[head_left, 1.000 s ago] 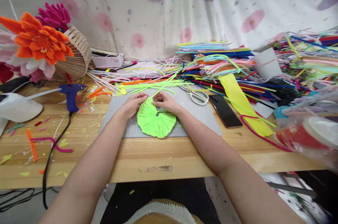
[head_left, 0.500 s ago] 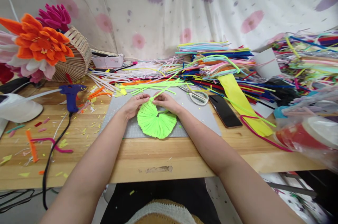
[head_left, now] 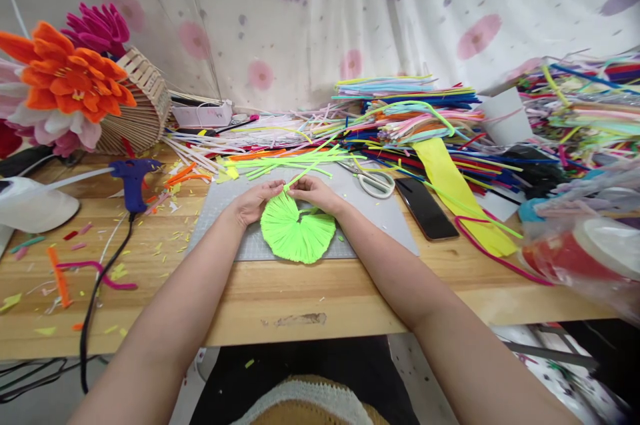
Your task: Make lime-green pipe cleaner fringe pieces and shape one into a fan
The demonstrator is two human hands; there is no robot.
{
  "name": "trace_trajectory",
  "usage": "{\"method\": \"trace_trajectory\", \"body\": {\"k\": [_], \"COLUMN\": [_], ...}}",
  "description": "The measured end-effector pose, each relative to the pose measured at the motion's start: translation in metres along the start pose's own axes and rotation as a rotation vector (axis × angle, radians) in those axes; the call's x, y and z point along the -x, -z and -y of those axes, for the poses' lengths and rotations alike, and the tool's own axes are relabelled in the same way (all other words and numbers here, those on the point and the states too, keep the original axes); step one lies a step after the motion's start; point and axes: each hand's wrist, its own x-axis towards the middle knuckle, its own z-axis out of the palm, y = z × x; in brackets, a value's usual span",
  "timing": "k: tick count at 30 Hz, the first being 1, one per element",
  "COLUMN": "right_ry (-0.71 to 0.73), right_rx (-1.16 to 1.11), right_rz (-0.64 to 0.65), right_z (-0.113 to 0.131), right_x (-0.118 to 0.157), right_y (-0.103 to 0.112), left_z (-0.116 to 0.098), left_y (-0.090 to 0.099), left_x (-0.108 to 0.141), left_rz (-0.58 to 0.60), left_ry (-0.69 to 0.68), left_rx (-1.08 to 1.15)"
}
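A bright green round leaf made of pipe cleaners lies over the front of the grey cutting mat, with a notch on its upper right side. My left hand pinches its upper left edge. My right hand is closed at the same top edge, fingertips on a green pipe cleaner that slants up and right from the leaf. The two hands' fingertips almost meet. Behind them lie several loose green pipe cleaners. Scissors rest to the right on the mat.
A blue glue gun with a black cord stands left, near a basket of fuzzy flowers. A phone and a yellow strip lie right. Bundles of pipe cleaners fill the back. Scraps litter the wooden table.
Both hands stay at the top edge of the green leaf with hardly any movement. The whole view has shifted very slightly.
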Motion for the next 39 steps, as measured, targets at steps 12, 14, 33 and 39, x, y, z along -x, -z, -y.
{"method": "trace_trajectory", "body": {"k": [12,14,33,39], "right_ry": [-0.002,-0.006,0.096,0.082], "right_rx": [0.098,0.130,0.165,0.214], "right_rz": [-0.053,-0.048,-0.191,-0.279], "right_z": [0.001,0.001,0.008,0.003], "right_x": [-0.001,-0.001,0.001,0.002], "right_y": [-0.002,-0.002,-0.002,0.000], "left_z": [-0.004,-0.004,0.004,0.006], "left_y": [-0.009,-0.007,-0.005,-0.003], "left_x": [0.009,0.007,0.001,-0.002], "left_rz": [-0.201,-0.221,-0.313,-0.420], "left_ry": [-0.179,-0.206,-0.373,-0.400], "left_rx": [-0.226,-0.271,-0.485,-0.412]}}
